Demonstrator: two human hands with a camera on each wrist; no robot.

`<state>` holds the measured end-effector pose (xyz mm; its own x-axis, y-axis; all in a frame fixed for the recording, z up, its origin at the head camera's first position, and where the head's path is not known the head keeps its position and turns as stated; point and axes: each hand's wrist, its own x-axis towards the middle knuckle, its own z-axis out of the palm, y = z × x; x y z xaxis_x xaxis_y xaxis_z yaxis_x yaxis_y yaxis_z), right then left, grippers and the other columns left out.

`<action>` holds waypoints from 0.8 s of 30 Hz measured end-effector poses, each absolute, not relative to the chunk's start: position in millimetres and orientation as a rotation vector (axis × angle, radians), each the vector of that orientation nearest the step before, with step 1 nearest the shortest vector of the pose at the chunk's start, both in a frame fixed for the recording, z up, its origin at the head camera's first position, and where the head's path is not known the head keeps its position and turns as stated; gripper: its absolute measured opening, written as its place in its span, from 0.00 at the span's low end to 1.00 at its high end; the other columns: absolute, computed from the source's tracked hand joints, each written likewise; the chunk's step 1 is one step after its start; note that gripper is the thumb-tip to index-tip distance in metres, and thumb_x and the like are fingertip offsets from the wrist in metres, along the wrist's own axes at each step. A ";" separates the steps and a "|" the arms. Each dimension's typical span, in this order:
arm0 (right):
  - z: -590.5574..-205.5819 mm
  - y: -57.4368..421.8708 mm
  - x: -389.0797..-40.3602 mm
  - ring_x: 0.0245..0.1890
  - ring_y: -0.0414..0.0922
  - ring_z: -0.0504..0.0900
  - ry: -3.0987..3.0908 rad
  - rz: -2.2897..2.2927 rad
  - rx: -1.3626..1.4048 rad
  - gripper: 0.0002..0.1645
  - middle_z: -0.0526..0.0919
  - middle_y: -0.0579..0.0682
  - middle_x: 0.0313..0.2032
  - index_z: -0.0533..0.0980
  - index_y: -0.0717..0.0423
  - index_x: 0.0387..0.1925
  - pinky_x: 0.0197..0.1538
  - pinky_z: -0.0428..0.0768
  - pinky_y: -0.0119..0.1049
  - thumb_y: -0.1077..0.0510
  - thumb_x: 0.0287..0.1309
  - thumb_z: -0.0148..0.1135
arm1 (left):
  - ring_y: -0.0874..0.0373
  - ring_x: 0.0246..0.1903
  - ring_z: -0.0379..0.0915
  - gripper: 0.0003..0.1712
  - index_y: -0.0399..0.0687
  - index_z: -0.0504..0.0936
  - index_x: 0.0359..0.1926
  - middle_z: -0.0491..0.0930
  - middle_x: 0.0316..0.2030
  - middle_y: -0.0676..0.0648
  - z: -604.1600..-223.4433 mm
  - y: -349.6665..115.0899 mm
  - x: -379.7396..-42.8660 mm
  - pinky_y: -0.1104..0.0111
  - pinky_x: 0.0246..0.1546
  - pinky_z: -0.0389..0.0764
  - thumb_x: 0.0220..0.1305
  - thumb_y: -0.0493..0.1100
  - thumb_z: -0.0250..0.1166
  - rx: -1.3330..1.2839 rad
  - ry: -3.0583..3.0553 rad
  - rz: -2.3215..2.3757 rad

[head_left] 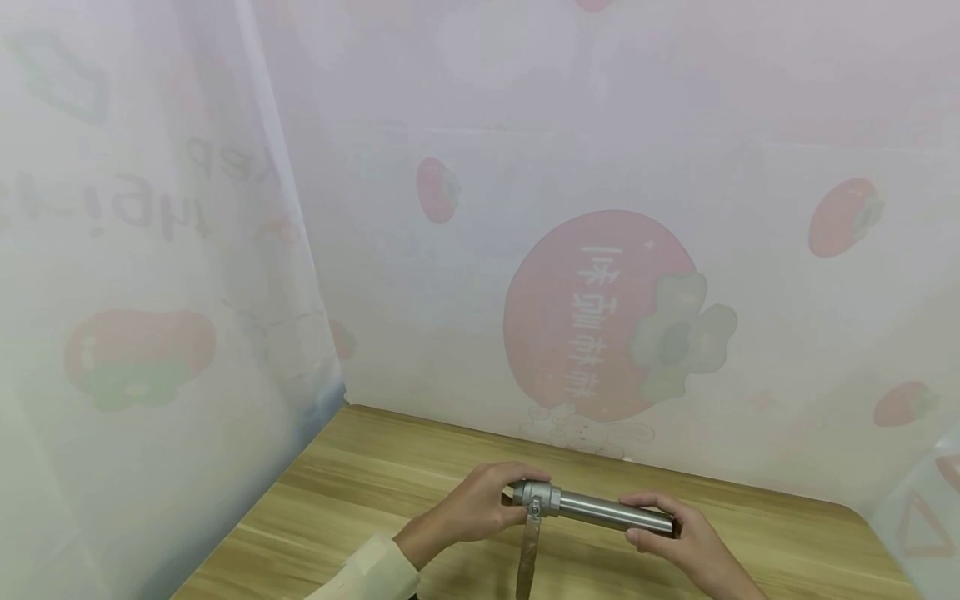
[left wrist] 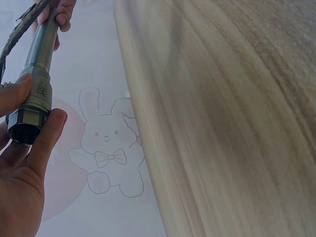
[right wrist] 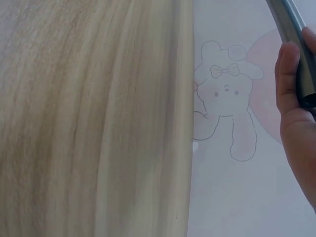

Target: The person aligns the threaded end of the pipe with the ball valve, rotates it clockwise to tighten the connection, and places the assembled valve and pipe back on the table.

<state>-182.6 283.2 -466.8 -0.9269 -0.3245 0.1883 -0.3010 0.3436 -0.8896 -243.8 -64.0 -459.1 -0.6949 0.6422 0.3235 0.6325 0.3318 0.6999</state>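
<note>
Cream cloth sleeve (head_left: 371,571) sits nearest my head feed, at the bottom, left hand (head_left: 480,504) just beyond it. Left thumb and fingers pinch a silver-grey metal valve body (head_left: 537,498) near its hex end. Left wrist view gives me the thumb on one side, a finger along the other, and a dark round bore (left wrist: 25,134) between them. I see raised lettering on the body, can't read it. Flat brown lever handle (head_left: 528,557) runs from the valve toward the near side of the light-brown wood-grain bench (head_left: 390,467) and leaves my view at the bottom. Joined to the valve: polished silver metal tube (head_left: 603,512), pointing right. Right hand (head_left: 686,533) grips its free end, fingers over the top, thumb below; I can't tell how the remaining fingers lie. Valve and tube are held over the bench, between its far left and far right corners, in front of the far edge. Behind that edge I've got a whitish sheet (head_left: 450,317) with red fruit prints, one large with white characters. Both wrist views show me an outlined rabbit (left wrist: 109,143) with a bow, printed beside that edge.
</note>
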 end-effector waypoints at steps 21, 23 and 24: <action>-466.6 283.1 -180.2 0.45 0.43 0.91 2.566 -1.672 -0.568 0.26 0.83 0.68 0.59 0.78 0.62 0.68 0.45 0.94 0.38 0.60 0.73 0.70 | 0.66 0.56 0.83 0.30 0.49 0.83 0.69 0.87 0.63 0.47 -459.8 -64.7 -242.5 0.81 0.50 0.86 0.68 0.30 0.74 1.245 2.575 1.331; -466.8 283.3 -180.3 0.44 0.43 0.91 2.572 -1.666 -0.575 0.26 0.84 0.66 0.58 0.79 0.61 0.68 0.45 0.93 0.38 0.60 0.73 0.70 | 0.66 0.56 0.83 0.30 0.49 0.83 0.69 0.87 0.62 0.47 -460.0 -64.9 -242.2 0.81 0.50 0.86 0.68 0.30 0.74 1.252 2.577 1.329; -467.0 283.4 -180.5 0.44 0.43 0.90 2.579 -1.660 -0.584 0.25 0.84 0.65 0.57 0.79 0.61 0.68 0.45 0.93 0.38 0.60 0.73 0.70 | 0.65 0.56 0.83 0.30 0.49 0.83 0.69 0.87 0.62 0.46 -460.2 -65.1 -242.0 0.81 0.51 0.86 0.68 0.29 0.74 1.255 2.576 1.330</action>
<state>-180.5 283.4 -467.0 -0.9299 -0.3194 0.1823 -0.2982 0.3647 -0.8821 -242.0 -65.1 -460.2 -0.6841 0.6406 0.3488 0.6554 0.3300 0.6794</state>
